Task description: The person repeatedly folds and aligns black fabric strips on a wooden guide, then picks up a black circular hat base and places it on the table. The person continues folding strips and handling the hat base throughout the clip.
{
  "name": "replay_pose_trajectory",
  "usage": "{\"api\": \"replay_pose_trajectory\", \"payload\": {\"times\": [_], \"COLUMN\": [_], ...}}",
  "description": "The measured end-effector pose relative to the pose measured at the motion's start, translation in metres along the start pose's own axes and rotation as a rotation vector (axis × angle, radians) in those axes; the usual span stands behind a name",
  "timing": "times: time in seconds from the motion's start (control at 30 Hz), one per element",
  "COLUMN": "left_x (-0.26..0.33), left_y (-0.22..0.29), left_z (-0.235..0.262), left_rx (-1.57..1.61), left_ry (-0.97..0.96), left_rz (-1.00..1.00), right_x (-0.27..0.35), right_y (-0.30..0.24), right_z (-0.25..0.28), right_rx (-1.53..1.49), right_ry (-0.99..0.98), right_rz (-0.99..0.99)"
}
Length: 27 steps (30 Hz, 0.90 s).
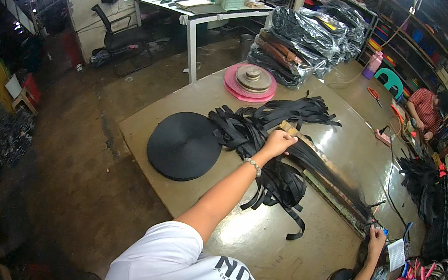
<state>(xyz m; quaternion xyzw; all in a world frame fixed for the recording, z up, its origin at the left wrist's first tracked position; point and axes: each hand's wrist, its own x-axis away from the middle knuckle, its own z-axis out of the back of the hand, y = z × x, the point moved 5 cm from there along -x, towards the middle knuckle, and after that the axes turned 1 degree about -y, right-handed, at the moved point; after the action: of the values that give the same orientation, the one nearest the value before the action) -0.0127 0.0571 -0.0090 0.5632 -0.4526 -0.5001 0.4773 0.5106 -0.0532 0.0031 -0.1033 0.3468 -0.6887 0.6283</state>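
My left hand is closed at the far end of a long board, beside a small wooden block; its fingers seem to pinch the black webbing strap stretched along the board. At the board's near right end, my right hand is closed with fingertips together, close to a small blue part; what it grips is too small to make out. Cut black straps lie in a loose heap under my left forearm and hand. A large coiled roll of black webbing rests flat to the left.
Pink and beige reels sit at the table's far corner, before plastic-wrapped bundles. Orange-handled scissors and a pink bottle lie beyond. A cable crosses the right side. Another person works at far right.
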Motion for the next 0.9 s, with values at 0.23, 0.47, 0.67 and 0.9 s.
{"api": "replay_pose_trajectory", "payload": {"times": [0.23, 0.47, 0.67, 0.9], "left_x": [0.004, -0.001, 0.003, -0.002], "left_y": [0.004, -0.004, 0.003, 0.001], "left_z": [0.002, 0.004, 0.007, 0.003], "left_rx": [-0.006, -0.153, -0.172, -0.045], "left_ry": [0.022, -0.069, -0.072, -0.033], "left_rz": [-0.024, 0.087, -0.002, 0.136], "right_x": [0.000, -0.022, -0.050, -0.060], "right_y": [-0.034, -0.237, -0.342, -0.307], "right_z": [0.011, 0.007, -0.177, -0.226], "right_rx": [0.367, -0.640, -0.445, -0.169], "right_ry": [-0.037, -0.153, -0.333, -0.178], "right_rz": [-0.048, 0.113, 0.154, 0.202]}}
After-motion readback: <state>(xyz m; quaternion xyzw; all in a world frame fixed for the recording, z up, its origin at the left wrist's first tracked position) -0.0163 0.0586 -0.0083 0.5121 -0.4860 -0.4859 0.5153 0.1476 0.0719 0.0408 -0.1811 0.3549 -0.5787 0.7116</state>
